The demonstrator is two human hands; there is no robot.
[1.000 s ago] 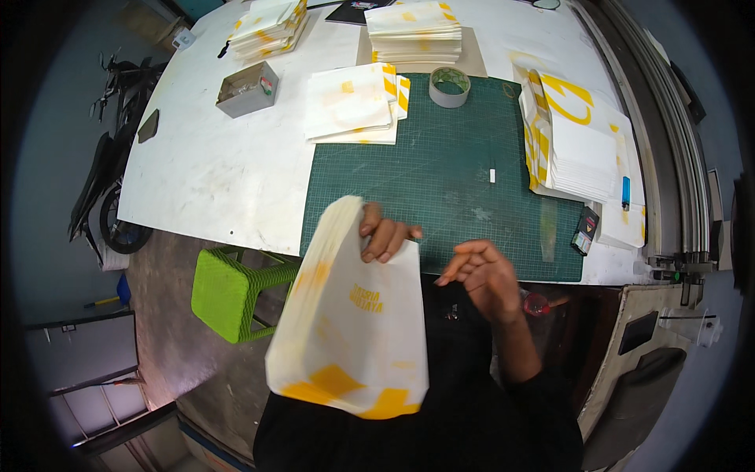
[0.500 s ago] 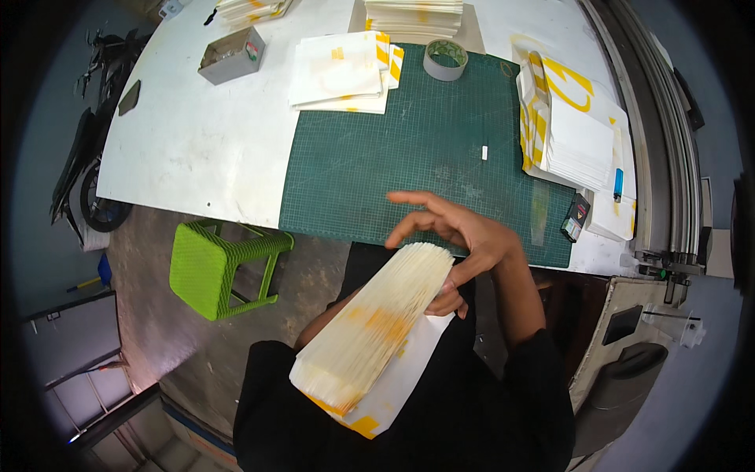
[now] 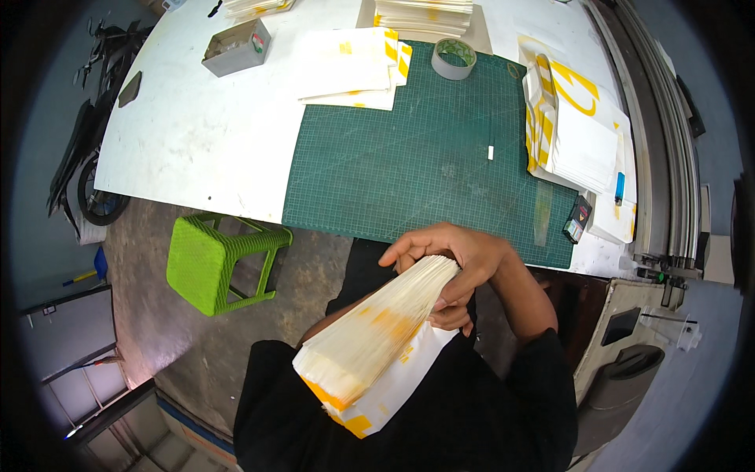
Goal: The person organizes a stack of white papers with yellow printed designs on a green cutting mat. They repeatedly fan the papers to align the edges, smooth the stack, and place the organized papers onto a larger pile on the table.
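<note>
A thick stack of flat white paper bags (image 3: 370,330) with yellow print is tilted over my lap, its edges fanned toward me. My right hand (image 3: 472,256) closes over the stack's far end, thumb on the right side and fingers curled across the far left. My left hand (image 3: 452,318) is mostly hidden beneath the stack; fingertips that appear to belong to it wrap round the right edge under my right thumb. My left forearm shows only in part at the stack's left side. A loose white sheet or bag side (image 3: 397,381) hangs out along the stack's lower right.
A green cutting mat (image 3: 393,173) covers the table's near part. On it stands a tape roll (image 3: 454,59). Around it lie bag piles (image 3: 346,67), more bags (image 3: 578,134), a blue lighter (image 3: 620,189) and a small box (image 3: 577,220). A green stool (image 3: 197,267) stands left.
My right hand has come down from spread fingers above the stack to a grip on its far end. The stack's far end has dipped slightly toward me.
</note>
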